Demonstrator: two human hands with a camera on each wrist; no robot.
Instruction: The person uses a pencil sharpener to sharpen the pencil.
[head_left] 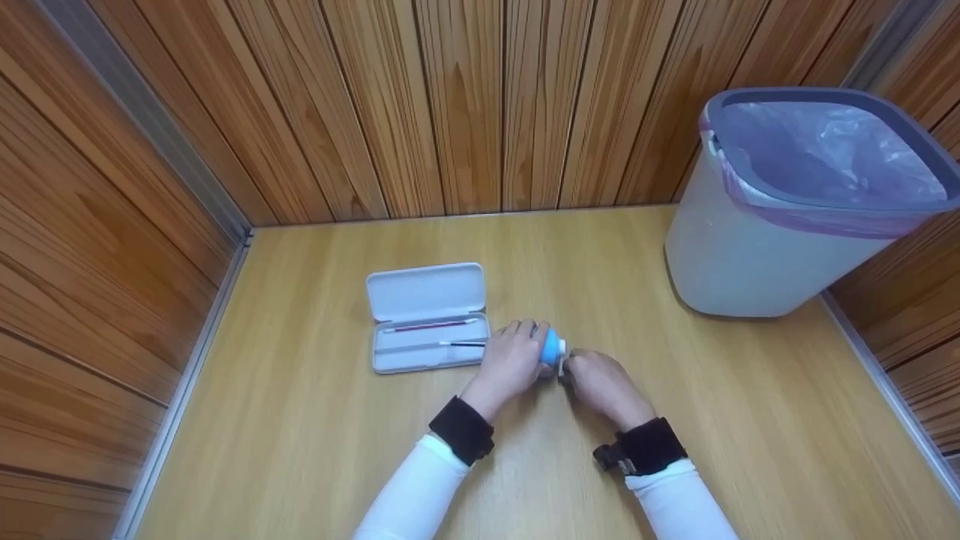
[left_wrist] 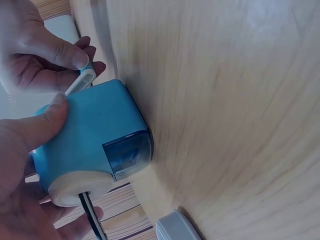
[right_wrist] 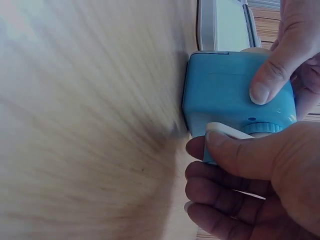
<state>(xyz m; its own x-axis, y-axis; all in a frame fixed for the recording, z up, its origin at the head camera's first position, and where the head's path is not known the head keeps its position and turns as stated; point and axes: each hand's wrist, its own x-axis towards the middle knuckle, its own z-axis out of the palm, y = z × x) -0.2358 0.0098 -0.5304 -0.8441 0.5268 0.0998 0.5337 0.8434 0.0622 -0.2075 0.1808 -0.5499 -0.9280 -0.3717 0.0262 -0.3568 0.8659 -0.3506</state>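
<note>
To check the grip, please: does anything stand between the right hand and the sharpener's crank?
Nothing visible does. The right hand pinches the crank directly; the left hand holds the blue sharpener.

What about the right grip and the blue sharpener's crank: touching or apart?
Touching: the right wrist view shows the right grip pinching the crank near its end.

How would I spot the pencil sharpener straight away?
On the wooden tabletop, find the open pale case. Just to its right, the left hand holds the sharpener. Unlike the pale case, it is a bright blue box with a crank.
</note>
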